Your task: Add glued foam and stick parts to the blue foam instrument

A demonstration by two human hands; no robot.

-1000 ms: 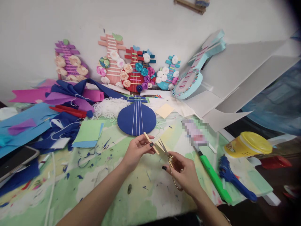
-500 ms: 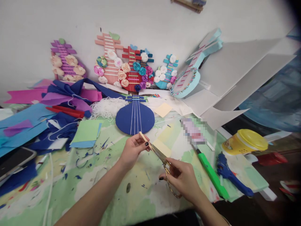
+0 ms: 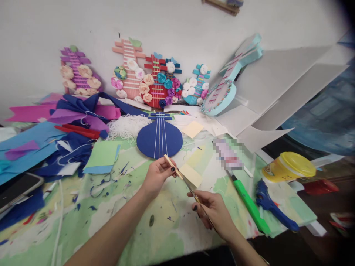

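Observation:
My left hand (image 3: 160, 173) pinches a narrow cream paper strip (image 3: 169, 162) between thumb and fingers, its upper end sticking out past the fingertips. In my right hand (image 3: 215, 212) is a pair of gold-handled scissors (image 3: 191, 186), with fingers around the handles. Their blades reach up to the lower end of the strip, close to my left thumb; whether they touch it I cannot tell. Just beyond my left hand lies a dark blue paper guitar (image 3: 146, 142) with white strings. A pale yellow paper square (image 3: 190, 175) lies behind the scissor blades.
Several decorated paper guitars (image 3: 130, 70) lean on the wall. White yarn (image 3: 129, 125), green paper squares (image 3: 101, 153) and coloured sheets (image 3: 30, 138) are at the left. To the right are a green cutter (image 3: 251, 207), a blue glue gun (image 3: 273, 208) and a yellow-lidded tub (image 3: 288, 168).
My right hand has turned and dipped slightly, so the scissor handles now show nearly edge-on. The left hand and the strip stay almost in place.

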